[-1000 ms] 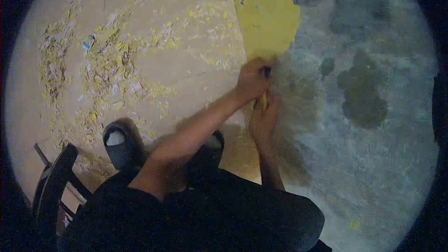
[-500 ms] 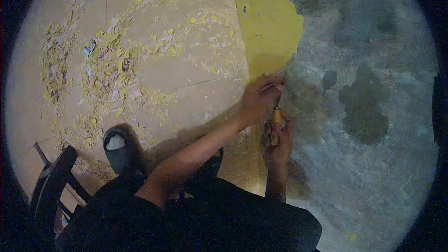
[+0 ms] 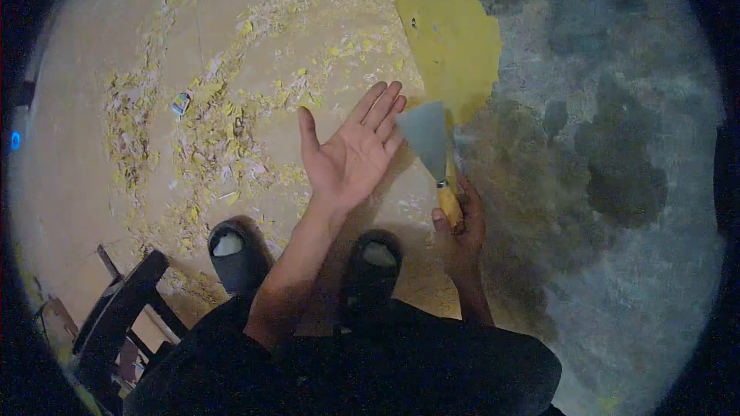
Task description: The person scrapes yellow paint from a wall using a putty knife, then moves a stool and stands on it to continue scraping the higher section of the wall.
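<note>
My left hand point(image 3: 353, 154) is turned palm up over the floor, its fingers stretched out and nothing in it. In my right hand point(image 3: 462, 223) is the wooden handle of a scraper point(image 3: 427, 136), whose wide metal blade points up and slightly left. The blade is near the left fingertips, with a small gap between them. Behind the blade is a patch of yellow paint point(image 3: 455, 38) on the wall, bordered on the right by bare grey-green surface point(image 3: 532, 177).
Yellow and pale paint flakes point(image 3: 223, 139) lie scattered over the tan floor point(image 3: 262, 77), with a small box point(image 3: 181, 103) among them. A dark wooden chair point(image 3: 123, 293) stands at the lower left. My feet in dark slippers point(image 3: 239, 266) are below.
My left hand has moved left from the wall's edge and opened palm up. The scraper's blade has turned its broad face into view. The view has shifted slightly.
</note>
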Tool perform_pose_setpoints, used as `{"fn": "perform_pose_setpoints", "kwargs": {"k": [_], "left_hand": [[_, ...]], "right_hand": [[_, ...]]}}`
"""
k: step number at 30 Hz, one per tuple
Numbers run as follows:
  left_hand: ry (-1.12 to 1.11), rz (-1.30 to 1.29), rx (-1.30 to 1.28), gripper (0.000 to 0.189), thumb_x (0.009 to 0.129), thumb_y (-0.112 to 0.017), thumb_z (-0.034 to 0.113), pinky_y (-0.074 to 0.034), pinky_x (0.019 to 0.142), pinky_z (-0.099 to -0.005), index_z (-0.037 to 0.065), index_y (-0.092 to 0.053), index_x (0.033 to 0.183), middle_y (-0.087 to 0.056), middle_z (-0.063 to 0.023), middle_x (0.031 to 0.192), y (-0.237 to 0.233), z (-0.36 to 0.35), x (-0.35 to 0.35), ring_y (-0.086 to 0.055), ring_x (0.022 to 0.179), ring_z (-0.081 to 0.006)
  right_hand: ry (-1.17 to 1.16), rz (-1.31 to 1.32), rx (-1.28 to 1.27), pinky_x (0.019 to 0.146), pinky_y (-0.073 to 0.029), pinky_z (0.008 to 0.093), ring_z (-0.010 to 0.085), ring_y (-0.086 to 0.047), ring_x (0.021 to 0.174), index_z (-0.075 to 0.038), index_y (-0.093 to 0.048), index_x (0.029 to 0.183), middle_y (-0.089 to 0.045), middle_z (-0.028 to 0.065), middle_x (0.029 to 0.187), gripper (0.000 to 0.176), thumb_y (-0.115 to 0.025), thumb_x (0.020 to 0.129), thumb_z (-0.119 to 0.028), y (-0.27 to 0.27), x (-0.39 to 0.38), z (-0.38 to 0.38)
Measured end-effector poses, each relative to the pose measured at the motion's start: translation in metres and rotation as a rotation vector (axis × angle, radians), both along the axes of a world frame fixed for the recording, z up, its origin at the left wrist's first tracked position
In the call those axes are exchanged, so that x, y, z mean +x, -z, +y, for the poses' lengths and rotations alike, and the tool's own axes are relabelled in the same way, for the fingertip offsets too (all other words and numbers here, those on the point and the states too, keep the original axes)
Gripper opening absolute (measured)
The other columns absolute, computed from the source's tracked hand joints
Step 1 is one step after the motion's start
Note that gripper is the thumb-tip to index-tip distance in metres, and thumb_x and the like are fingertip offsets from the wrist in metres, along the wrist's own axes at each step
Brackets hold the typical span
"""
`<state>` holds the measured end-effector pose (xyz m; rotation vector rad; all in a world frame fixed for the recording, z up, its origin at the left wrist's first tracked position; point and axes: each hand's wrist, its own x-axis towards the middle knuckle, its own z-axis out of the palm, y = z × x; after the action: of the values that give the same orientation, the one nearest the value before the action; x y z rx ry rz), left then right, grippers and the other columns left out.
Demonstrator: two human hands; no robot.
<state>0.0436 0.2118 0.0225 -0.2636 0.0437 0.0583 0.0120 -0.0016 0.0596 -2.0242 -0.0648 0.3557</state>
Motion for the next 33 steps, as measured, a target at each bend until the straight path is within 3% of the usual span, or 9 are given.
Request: {"fn": "perform_pose_setpoints", "kwargs": {"k": [2,6,9,12,15,17,22,24,33], "left_hand": [[0.005,0.039,0.055,0.101,0.083,-0.040,0.074,-0.033,0.108,-0.0446,-0.006,-0.025,0.143,-0.031,-0.0210,0.148,-0.009,0.004,-0.001,-0.035,0.134,-0.0323],[0.024,0.035,0.147,0.101,0.083,-0.041,0.075,-0.035,0.107,-0.0446,-0.007,-0.027,0.142,-0.034,-0.0222,0.145,-0.017,0.014,-0.002,-0.038,0.131,-0.0328],[0.037,0.068,0.158,0.105,0.082,-0.048,0.072,-0.024,0.113,-0.0457,-0.008,-0.020,0.144,-0.019,-0.0265,0.152,-0.028,0.020,-0.008,-0.026,0.138,-0.0368],[0.009,0.092,0.181,0.106,0.080,-0.049,0.072,-0.019,0.115,-0.0480,-0.007,-0.018,0.145,-0.015,-0.0269,0.153,-0.046,0.023,-0.016,-0.022,0.140,-0.0372],[-0.036,0.059,0.212,0.108,0.080,-0.050,0.071,-0.015,0.115,-0.0517,-0.006,-0.015,0.146,-0.010,-0.0267,0.154,-0.050,0.030,-0.021,-0.016,0.142,-0.0377],[-0.043,0.041,0.238,0.108,0.080,-0.051,0.070,-0.014,0.115,-0.0536,-0.005,-0.012,0.146,-0.007,-0.0268,0.154,-0.053,0.036,-0.023,-0.015,0.142,-0.0379],[-0.090,-0.034,0.291,0.111,0.080,-0.051,0.070,-0.011,0.113,-0.0592,-0.004,-0.003,0.148,-0.001,-0.0272,0.154,-0.053,0.056,-0.029,-0.010,0.143,-0.0404],[-0.044,-0.054,0.353,0.116,0.072,-0.051,0.080,-0.020,0.112,-0.0567,0.001,-0.011,0.149,-0.007,-0.0247,0.155,-0.057,0.064,-0.033,-0.022,0.139,-0.0398],[0.005,-0.079,0.287,0.128,0.060,-0.046,0.092,-0.014,0.113,-0.0560,0.014,-0.002,0.152,-0.001,-0.0208,0.157,-0.075,0.067,-0.052,-0.013,0.143,-0.0368]], "right_hand": [[-0.079,-0.155,-0.105,0.089,-0.044,0.0296,0.0165,-0.054,0.101,0.000,-0.044,0.133,-0.054,0.0106,0.115,0.049,-0.063,0.088,-0.009,0.006,0.003,0.000],[-0.088,-0.241,-0.123,0.093,-0.044,0.0357,0.0252,-0.057,0.105,-0.001,-0.053,0.126,-0.059,0.0146,0.112,0.046,-0.066,0.082,-0.008,-0.003,0.005,0.013],[-0.067,-0.201,-0.030,0.091,-0.046,0.0360,0.0261,-0.059,0.103,-0.002,-0.054,0.123,-0.059,0.0147,0.111,0.045,-0.067,0.081,-0.007,-0.002,0.005,0.020],[-0.178,-0.349,-0.011,0.087,-0.048,0.0357,0.0289,-0.061,0.097,-0.002,-0.056,0.118,-0.060,0.0157,0.109,0.038,-0.066,0.081,-0.006,0.004,0.004,0.023],[-0.277,-0.423,-0.002,0.086,-0.048,0.0352,0.0246,-0.060,0.097,0.000,-0.052,0.117,-0.059,0.0170,0.110,0.036,-0.066,0.083,0.000,0.001,0.001,0.033],[-0.277,-0.415,0.107,0.077,-0.052,0.0373,0.0335,-0.064,0.087,-0.004,-0.058,0.114,-0.063,0.0169,0.102,0.033,-0.066,0.082,-0.007,0.002,-0.002,0.039],[-0.452,-0.635,0.139,0.069,-0.051,0.0370,0.0294,-0.062,0.082,-0.005,-0.058,0.114,-0.061,0.0170,0.099,0.030,-0.064,0.086,-0.013,0.001,0.001,0.049],[-0.516,-0.686,0.132,0.066,-0.049,0.0359,0.0266,-0.060,0.080,-0.005,-0.056,0.116,-0.059,0.0172,0.096,0.030,-0.062,0.089,-0.017,0.000,-0.001,0.052],[-0.733,-0.832,0.055,0.058,-0.048,0.0355,0.0234,-0.056,0.068,-0.017,-0.057,0.123,-0.054,0.0085,0.088,0.046,-0.073,0.080,-0.019,-0.013,-0.003,0.067]]}}
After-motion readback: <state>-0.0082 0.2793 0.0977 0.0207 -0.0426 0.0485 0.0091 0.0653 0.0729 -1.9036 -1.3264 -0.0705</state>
